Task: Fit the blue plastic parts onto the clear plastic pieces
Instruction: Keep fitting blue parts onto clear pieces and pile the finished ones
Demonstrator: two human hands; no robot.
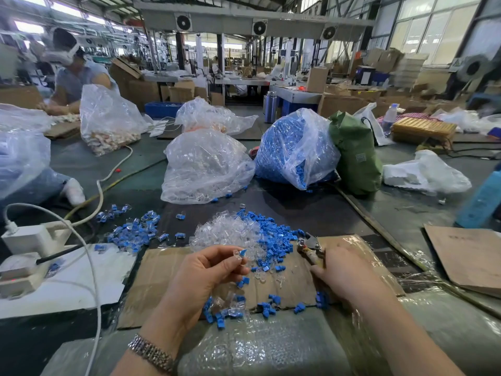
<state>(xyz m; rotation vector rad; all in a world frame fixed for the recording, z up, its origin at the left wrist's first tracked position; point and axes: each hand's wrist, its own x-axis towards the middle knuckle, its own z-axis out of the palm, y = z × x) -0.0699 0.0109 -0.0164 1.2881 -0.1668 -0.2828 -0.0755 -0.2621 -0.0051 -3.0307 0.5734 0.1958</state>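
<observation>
We see a clear plastic piece (238, 255) with a blue plastic part (243, 252) at its tip, pinched between the thumb and fingertips of the left hand (202, 278), a little below the middle of the view. The other fingers curl beneath it. Just beyond, at twelve o'clock from the left hand, lies a heap of clear pieces (226, 232), and touching it at its three o'clock side a heap of blue parts (273, 237). Both spill onto a sheet of cardboard (154, 275). More blue parts (267, 308) lie scattered at six o'clock from the heaps. At three o'clock from the held piece, the right hand (344, 275) grips the handles of pliers (309, 246), fingers wrapped round them. At ten o'clock sits a pile of fitted pieces (132, 230). Farther off at twelve o'clock stand a bag of clear pieces (206, 166) and a bag of blue parts (292, 150).
</observation>
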